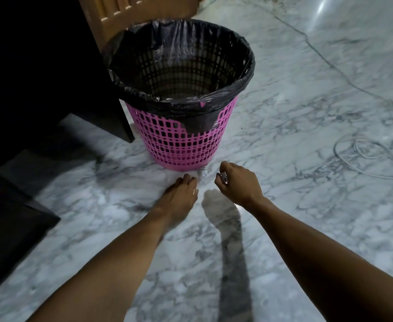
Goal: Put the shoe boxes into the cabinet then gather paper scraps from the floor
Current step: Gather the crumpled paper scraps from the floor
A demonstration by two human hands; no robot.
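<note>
While the right grip (239,184) hangs just above the floor (283,135), its fingers are curled in and pinch a small greyish scrap (224,177) at their tips. The left grip (180,196) is just beside it, at its 9 o'clock, with fingertips reaching down to the marble. A pale fleck shows by the thumb, but whether this grip pinches paper or only touches the floor cannot be told.

From both grips the pink bin (181,140) stands close by at 12 o'clock, upright, its mouth open and lined with a black bag (246,66). The bin's rim sits higher in the picture than either grip, so the held scrap probably has to rise and travel toward 12 before it can drop in. The right grip, holding the scrap, looks set for that. Dark furniture (51,66) stands at the bin's 9 o'clock. No shoe boxes show, so the work seems to be in its scrap-gathering part.
</note>
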